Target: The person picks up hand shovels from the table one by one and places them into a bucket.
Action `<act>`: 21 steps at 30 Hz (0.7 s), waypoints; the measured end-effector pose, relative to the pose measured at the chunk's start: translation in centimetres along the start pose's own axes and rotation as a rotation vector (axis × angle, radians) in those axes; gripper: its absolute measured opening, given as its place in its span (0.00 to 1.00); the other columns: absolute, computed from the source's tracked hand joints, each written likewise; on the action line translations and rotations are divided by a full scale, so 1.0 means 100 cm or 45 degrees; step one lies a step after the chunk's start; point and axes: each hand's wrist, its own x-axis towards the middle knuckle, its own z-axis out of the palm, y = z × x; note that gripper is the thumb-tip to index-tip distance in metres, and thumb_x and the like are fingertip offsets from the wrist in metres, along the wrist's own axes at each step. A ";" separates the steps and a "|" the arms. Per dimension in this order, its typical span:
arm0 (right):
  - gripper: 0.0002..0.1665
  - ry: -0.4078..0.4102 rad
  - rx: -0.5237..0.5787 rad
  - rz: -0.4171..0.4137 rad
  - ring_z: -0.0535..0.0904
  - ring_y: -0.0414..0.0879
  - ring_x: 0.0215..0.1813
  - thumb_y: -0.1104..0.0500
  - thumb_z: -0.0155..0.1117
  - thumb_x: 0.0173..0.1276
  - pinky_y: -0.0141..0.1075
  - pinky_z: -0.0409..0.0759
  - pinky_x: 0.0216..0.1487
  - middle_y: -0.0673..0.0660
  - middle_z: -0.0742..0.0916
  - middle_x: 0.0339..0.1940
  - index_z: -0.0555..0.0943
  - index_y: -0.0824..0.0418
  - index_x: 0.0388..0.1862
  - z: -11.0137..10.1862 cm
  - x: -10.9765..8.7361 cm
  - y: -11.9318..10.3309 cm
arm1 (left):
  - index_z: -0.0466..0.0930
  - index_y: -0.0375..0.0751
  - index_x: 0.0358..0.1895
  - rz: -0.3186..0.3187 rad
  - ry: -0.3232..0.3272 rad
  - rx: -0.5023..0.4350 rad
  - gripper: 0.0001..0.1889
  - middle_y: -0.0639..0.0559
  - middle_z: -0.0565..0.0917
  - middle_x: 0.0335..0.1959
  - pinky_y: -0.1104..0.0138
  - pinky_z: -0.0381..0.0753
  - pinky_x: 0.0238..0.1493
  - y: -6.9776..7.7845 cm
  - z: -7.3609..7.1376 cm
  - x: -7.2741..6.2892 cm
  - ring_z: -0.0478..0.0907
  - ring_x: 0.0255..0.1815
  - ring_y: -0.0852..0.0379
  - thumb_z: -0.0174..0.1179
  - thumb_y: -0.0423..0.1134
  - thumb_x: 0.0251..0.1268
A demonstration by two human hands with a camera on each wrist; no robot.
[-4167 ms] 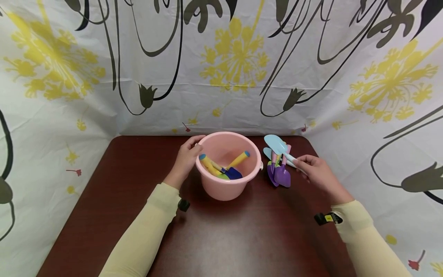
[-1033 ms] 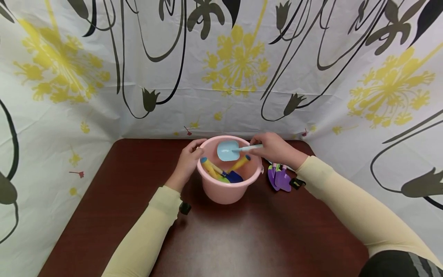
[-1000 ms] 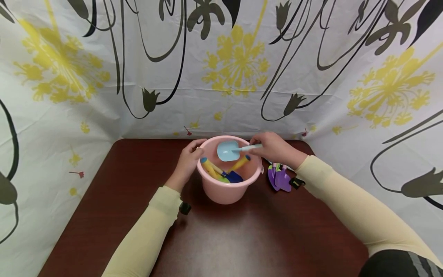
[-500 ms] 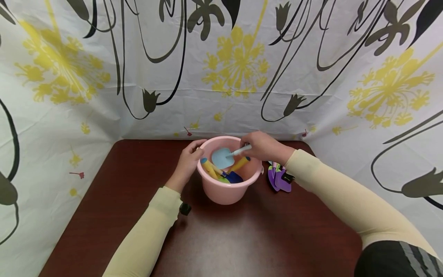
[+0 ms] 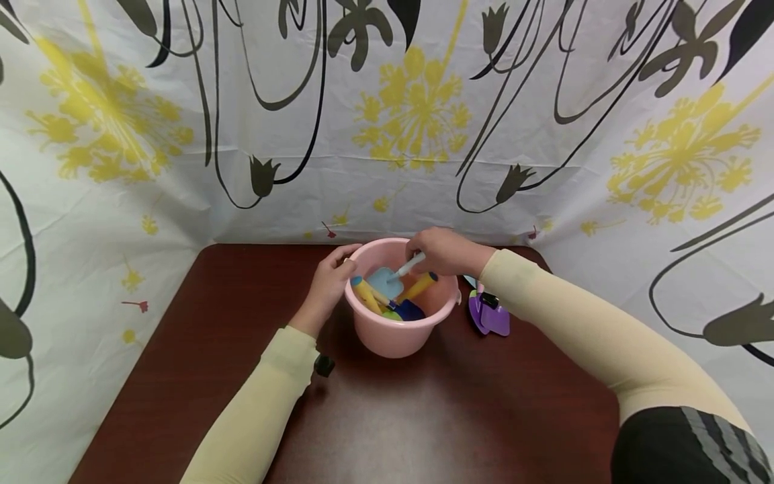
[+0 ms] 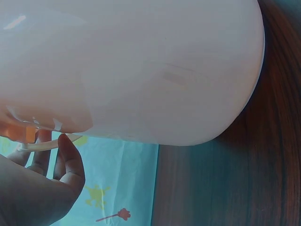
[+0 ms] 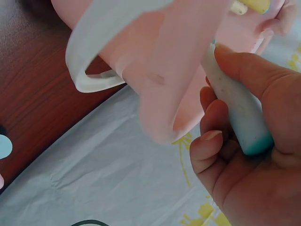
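Observation:
A pink bucket (image 5: 393, 339) stands upright on the table. My left hand (image 5: 326, 286) holds its left rim; in the left wrist view the fingers (image 6: 70, 165) curl by the bucket's white handle (image 6: 43, 146). With my right hand (image 5: 447, 251) I grip the white handle (image 7: 240, 108) of a light blue toy shovel (image 5: 387, 282), whose blade points down inside the bucket. Also in the bucket lie a dark blue toy shovel (image 5: 410, 310) and yellow-handled tools (image 5: 365, 292), partly covering the light blue blade. The right hand hides part of the far rim.
Several purple toy shovels (image 5: 497, 321) lie on the table right of the bucket, partly hidden under the right forearm. A light blue piece (image 5: 470, 281) shows beside them. The dark red-brown table (image 5: 387, 417) is bordered by a patterned white cloth (image 5: 338, 161).
My right hand has carried the light blue shovel from the pile at the right over the bucket, then lowered its blade inside, moving left. The left hand has kept its hold on the rim.

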 end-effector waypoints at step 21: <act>0.12 -0.206 0.064 -0.183 0.86 0.43 0.48 0.57 0.78 0.75 0.42 0.84 0.56 0.45 0.93 0.46 0.94 0.55 0.54 0.005 0.033 -0.008 | 0.84 0.54 0.73 0.015 0.004 -0.001 0.20 0.50 0.82 0.71 0.48 0.82 0.70 -0.001 0.001 0.001 0.81 0.67 0.45 0.60 0.45 0.84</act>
